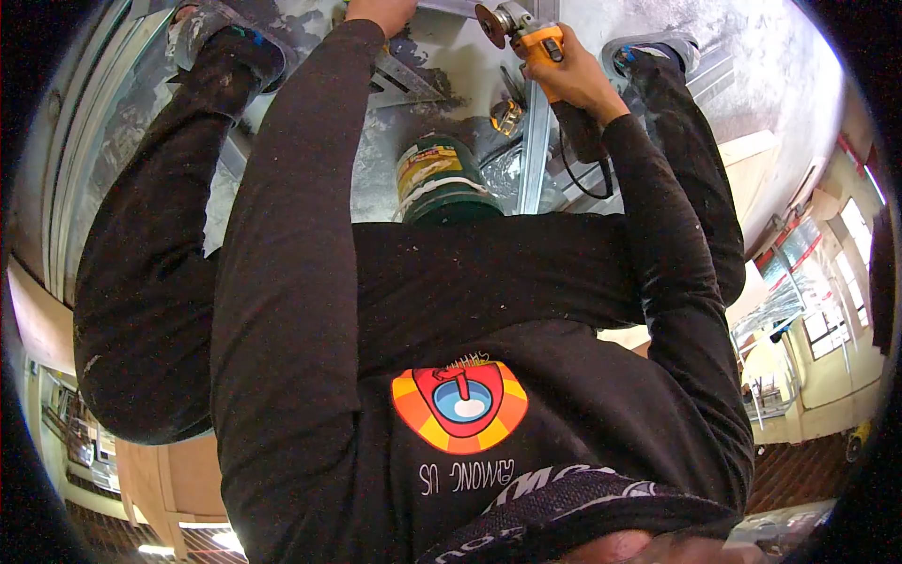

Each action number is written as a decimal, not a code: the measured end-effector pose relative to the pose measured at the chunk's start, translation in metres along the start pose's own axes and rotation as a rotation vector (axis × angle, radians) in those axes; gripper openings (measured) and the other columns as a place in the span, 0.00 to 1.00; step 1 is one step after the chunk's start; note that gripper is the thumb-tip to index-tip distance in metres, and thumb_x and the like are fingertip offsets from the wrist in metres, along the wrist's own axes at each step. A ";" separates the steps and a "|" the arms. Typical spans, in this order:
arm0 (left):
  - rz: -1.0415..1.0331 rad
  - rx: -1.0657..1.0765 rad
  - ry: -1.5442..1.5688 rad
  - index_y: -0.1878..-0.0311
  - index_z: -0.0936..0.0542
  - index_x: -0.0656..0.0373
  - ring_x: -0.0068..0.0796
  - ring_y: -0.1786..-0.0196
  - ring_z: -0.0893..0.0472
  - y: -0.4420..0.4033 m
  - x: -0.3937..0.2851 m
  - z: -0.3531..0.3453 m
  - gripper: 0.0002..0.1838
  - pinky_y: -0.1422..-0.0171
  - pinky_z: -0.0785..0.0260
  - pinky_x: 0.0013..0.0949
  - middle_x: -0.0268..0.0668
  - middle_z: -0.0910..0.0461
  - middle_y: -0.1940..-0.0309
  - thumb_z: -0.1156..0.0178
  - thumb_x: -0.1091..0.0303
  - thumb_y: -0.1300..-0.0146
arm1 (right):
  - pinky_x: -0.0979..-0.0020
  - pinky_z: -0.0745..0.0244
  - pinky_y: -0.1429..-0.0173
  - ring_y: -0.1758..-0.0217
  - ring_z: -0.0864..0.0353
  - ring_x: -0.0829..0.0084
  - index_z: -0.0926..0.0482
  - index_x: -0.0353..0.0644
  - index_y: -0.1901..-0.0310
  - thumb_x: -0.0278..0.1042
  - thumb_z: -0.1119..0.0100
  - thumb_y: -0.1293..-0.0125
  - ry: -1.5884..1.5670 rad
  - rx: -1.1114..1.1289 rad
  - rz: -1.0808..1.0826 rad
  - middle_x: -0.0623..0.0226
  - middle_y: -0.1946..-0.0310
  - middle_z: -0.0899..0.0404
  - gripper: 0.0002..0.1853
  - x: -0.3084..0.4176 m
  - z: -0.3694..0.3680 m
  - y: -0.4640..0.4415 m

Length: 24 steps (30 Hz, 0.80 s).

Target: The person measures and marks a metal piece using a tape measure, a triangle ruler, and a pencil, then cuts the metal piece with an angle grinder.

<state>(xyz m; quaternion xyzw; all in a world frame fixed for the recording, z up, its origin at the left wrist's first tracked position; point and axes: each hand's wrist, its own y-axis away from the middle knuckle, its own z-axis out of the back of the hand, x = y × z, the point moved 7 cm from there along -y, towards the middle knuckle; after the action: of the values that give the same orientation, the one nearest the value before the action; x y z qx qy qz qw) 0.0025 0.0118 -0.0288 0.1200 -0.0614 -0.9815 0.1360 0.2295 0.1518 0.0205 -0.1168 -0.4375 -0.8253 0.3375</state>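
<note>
My right hand (578,80) is wrapped round the yellow and black body of an angle grinder (542,43), whose round disc (490,25) points left. At the top edge is my left hand (381,11), its fingers cut off by the frame, close to a metal profile (451,7). A long metal channel (536,150) runs down beside the right hand. Left of this channel, a yellow and black tool (506,117) lies on the floor.
A green bucket (442,183) stands in front of my lap. A flat metal piece (404,83) lies below my left hand. Long metal profiles (85,122) line the left side. Wooden board (749,174) is at the right. My shoes flank the work area.
</note>
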 end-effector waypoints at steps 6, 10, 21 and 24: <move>0.008 -0.016 -0.004 0.50 0.24 0.51 0.37 0.43 0.23 0.000 0.002 -0.005 0.19 0.34 0.35 0.49 0.35 0.23 0.53 0.34 0.69 0.45 | 0.58 0.22 0.38 0.42 0.17 0.43 0.41 0.36 0.26 0.58 0.26 0.49 0.035 -0.006 0.020 0.39 0.46 0.19 0.54 0.000 0.002 -0.002; 0.011 -0.035 0.010 0.49 0.25 0.51 0.38 0.42 0.24 0.001 0.003 -0.006 0.18 0.33 0.36 0.49 0.35 0.23 0.52 0.35 0.70 0.45 | 0.58 0.23 0.38 0.41 0.17 0.43 0.42 0.34 0.26 0.58 0.26 0.49 0.036 0.000 0.007 0.38 0.45 0.19 0.56 -0.001 0.001 -0.002; 0.028 -0.054 0.013 0.52 0.23 0.51 0.37 0.43 0.23 -0.001 0.004 -0.012 0.12 0.34 0.34 0.49 0.35 0.23 0.53 0.43 0.71 0.39 | 0.62 0.21 0.44 0.47 0.15 0.56 0.38 0.41 0.27 0.49 0.25 0.46 0.046 -0.055 0.026 0.49 0.48 0.18 0.48 0.003 0.004 -0.001; 0.035 -0.050 -0.010 0.52 0.22 0.51 0.37 0.43 0.23 -0.001 0.002 -0.006 0.11 0.34 0.35 0.49 0.34 0.22 0.54 0.43 0.70 0.38 | 0.62 0.22 0.43 0.46 0.15 0.56 0.38 0.41 0.27 0.51 0.25 0.45 0.053 -0.050 0.014 0.48 0.47 0.18 0.48 0.004 0.004 0.001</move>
<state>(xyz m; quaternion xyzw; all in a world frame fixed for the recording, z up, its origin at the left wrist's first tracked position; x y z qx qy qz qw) 0.0017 0.0110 -0.0357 0.1104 -0.0394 -0.9808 0.1560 0.2268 0.1530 0.0251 -0.1064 -0.4069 -0.8364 0.3515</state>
